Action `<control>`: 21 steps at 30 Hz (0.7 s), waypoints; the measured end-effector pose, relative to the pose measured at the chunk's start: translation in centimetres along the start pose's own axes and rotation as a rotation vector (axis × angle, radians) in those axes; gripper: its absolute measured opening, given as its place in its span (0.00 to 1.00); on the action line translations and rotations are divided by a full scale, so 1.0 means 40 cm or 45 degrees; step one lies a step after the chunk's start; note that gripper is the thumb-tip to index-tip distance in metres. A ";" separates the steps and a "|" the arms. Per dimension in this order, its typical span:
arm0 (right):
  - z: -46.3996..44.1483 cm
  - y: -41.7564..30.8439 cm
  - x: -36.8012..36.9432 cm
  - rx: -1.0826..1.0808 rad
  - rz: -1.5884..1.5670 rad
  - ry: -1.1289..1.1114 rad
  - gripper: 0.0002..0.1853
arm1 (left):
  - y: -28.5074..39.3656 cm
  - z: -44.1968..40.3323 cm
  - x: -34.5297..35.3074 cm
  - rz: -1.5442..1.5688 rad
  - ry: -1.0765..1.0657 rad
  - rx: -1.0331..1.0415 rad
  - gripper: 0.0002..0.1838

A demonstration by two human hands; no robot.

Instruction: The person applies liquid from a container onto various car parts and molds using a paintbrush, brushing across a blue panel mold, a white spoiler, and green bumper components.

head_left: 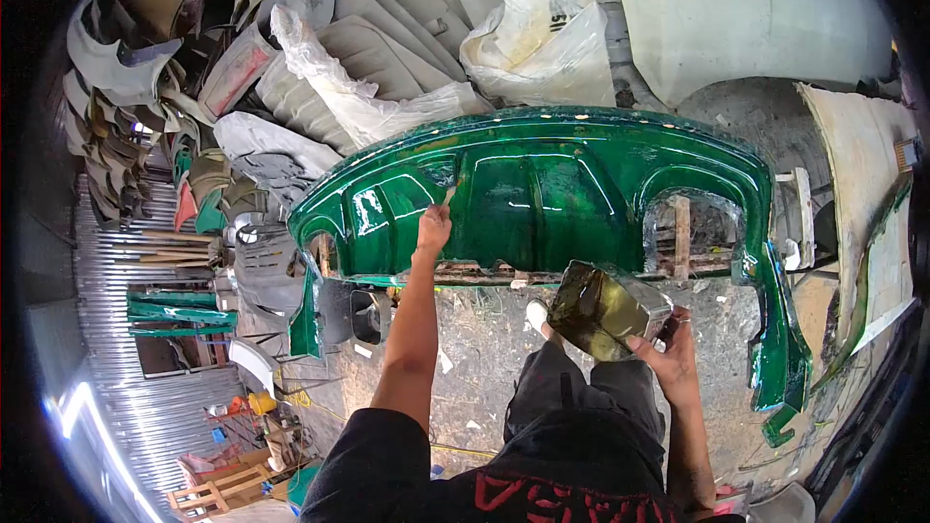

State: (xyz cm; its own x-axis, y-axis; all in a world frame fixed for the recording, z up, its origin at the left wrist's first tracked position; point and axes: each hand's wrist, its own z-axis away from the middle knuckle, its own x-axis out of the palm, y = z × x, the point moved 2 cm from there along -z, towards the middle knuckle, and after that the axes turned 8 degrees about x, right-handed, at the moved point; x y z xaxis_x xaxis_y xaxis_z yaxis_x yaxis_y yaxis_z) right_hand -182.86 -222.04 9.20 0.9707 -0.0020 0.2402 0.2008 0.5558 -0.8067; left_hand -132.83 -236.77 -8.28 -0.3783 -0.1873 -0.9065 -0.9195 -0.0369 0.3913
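Observation:
My left hand [433,230] is closed around the handle of a brush [449,196], its tip over the upper left part of a large green moulded panel [504,203]. Whether the bristles touch the surface is hard to make out. Glossy, wet-looking reflections cover the panel, which has arched openings at both ends. My right hand [666,356] grips a rectangular metal tin [635,295] by its side, tilted in front of my legs. Yellowish-brown liquid [593,315] shows inside the tin.
Grey moulded panels [387,29] and plastic sheeting [533,29] are piled behind the green panel. A large pale panel [746,19] leans at the back right. Wooden pieces [228,489] and smaller green parts [179,313] are at the left, near a corrugated metal wall [107,271].

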 end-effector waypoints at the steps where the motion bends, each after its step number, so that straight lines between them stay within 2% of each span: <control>1: 0.002 0.002 0.000 0.000 -0.010 0.001 0.34 | 0.007 -0.001 0.010 0.012 0.029 -0.022 0.13; 5: 0.011 0.003 0.003 -0.063 -0.067 0.058 0.35 | 0.018 -0.008 0.021 -0.003 0.027 -0.020 0.13; 7: 0.012 0.004 -0.001 -0.027 0.020 0.080 0.36 | 0.001 -0.014 0.019 -0.061 -0.139 -0.037 0.13; 8: 0.011 0.008 -0.003 -0.030 0.018 0.068 0.36 | -0.007 -0.010 0.009 -0.069 -0.130 -0.042 0.13; 11: 0.000 0.011 -0.002 -0.048 0.018 0.029 0.37 | -0.031 0.014 -0.019 -0.034 -0.437 -0.294 0.15; 12: 0.001 0.007 -0.001 -0.038 0.069 0.050 0.37 | -0.052 0.025 -0.025 -0.046 -0.426 -0.293 0.15; 14: 0.001 0.010 -0.002 -0.035 0.113 0.064 0.37 | -0.091 0.054 -0.012 -0.492 -0.711 0.239 0.18; 15: -0.003 0.023 -0.005 -0.056 0.121 0.083 0.37 | -0.127 0.085 -0.002 -0.719 -0.576 0.650 0.06; 16: -0.006 0.030 -0.007 -0.077 0.129 0.102 0.36 | -0.173 0.110 0.013 -0.730 -0.569 0.651 0.06; 17: -0.007 0.030 -0.006 -0.085 0.122 0.097 0.36 | -0.188 0.127 0.013 -0.689 -0.655 0.576 0.07; 20: -0.006 0.020 -0.002 -0.139 0.018 0.020 0.35 | -0.063 0.116 -0.086 -0.529 -0.928 0.210 0.22; 21: -0.004 0.017 -0.003 -0.143 0.052 0.037 0.34 | 0.034 0.110 -0.163 -0.450 -1.003 -0.015 0.22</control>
State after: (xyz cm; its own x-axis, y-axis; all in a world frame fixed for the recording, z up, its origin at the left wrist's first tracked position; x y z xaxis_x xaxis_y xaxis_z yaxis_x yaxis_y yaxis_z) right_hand -182.82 -221.80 8.53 0.9815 -0.0066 0.1913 0.1729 0.4595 -0.8712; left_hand -132.08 -231.27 -2.53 -0.0383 0.5720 -0.8193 -0.9977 0.0243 0.0636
